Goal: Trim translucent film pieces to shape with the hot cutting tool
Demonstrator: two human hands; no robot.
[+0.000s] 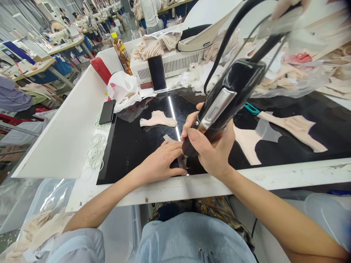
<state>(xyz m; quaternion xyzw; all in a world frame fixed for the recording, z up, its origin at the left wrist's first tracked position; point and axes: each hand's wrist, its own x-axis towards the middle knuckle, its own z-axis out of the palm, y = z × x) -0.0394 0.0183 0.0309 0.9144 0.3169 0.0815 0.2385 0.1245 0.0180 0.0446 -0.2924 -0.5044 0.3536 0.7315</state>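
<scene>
My right hand (pixel 218 155) is wrapped around the lower end of a black corded handheld tool (pixel 233 82) with a silver lever. The tool leans up to the right, its lower end close to the black glossy work surface (pixel 128 157). Flat on that surface lies my left hand (pixel 157 162), its fingertips beside the tool's tip. A translucent strip (pixel 168 138) shows around its fingers; what lies under the tip is hidden. Beige cut fabric pieces lie around: one piece (pixel 158 119) behind my left hand, another (pixel 248 142) right of my right hand, with a third (pixel 297 129) farther right.
A phone (pixel 157 73) leans on a white vented box (pixel 175 65). Another phone (pixel 106 112) and pale elastic loops (pixel 95 153) line the left edge. A teal-handled tool (pixel 251 108) lies behind the fabric. A blurred hand (pixel 290 7) shows at top right.
</scene>
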